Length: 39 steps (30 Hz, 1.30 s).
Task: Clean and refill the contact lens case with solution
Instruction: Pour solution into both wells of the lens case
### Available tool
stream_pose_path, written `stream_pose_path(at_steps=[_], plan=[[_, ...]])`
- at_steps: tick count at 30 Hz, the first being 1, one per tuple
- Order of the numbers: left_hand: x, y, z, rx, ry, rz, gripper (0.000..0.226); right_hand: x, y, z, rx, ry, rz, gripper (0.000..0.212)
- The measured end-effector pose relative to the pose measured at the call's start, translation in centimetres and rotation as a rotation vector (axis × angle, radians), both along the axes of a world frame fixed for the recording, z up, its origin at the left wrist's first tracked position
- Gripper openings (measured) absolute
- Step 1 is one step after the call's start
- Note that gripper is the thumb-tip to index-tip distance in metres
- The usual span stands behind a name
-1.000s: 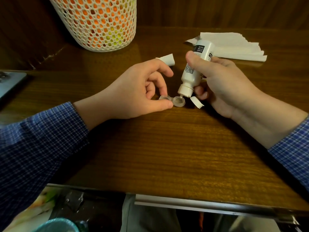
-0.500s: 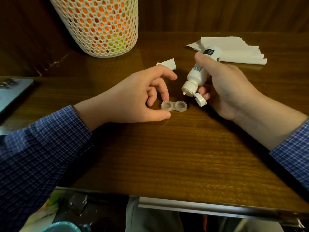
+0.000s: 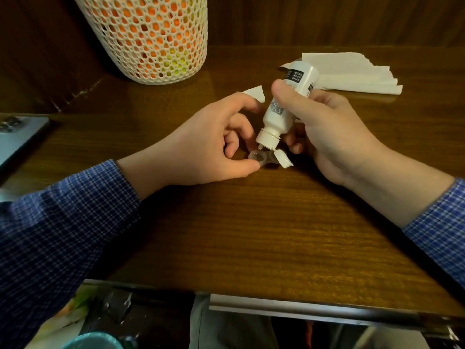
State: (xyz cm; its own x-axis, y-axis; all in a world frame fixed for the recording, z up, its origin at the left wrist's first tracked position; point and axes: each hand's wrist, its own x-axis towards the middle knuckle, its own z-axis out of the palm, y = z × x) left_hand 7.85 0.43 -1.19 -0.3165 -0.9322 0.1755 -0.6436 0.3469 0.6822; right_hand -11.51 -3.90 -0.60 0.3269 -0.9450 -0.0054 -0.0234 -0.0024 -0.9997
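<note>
On the dark wooden table (image 3: 251,222), my left hand (image 3: 201,152) pinches the contact lens case (image 3: 260,157) and my right hand (image 3: 334,127) grasps the solution bottle (image 3: 284,107), tipped nozzle-down just above the left well. I should squeeze gently and keep the case level. Both wrists stay low near the table.

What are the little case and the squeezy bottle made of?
The case looks like clear plastic: the table's brown shows through it. The bottle looks like matte white plastic, probably soft, with a printed label. Its cap hangs open on a hinge.
</note>
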Motion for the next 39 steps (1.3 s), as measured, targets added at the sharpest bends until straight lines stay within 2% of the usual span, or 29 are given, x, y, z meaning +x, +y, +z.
stream_pose_path(at_steps=[16,39], plan=[[-0.25,-0.09,-0.19,0.017,0.058,0.005,0.071,0.2,0.16,0.23,0.003,0.026,-0.021,0.021],[-0.25,-0.12,-0.1,0.013,0.038,0.012,0.07,0.15,0.19,0.31,0.01,0.022,-0.038,0.022]])
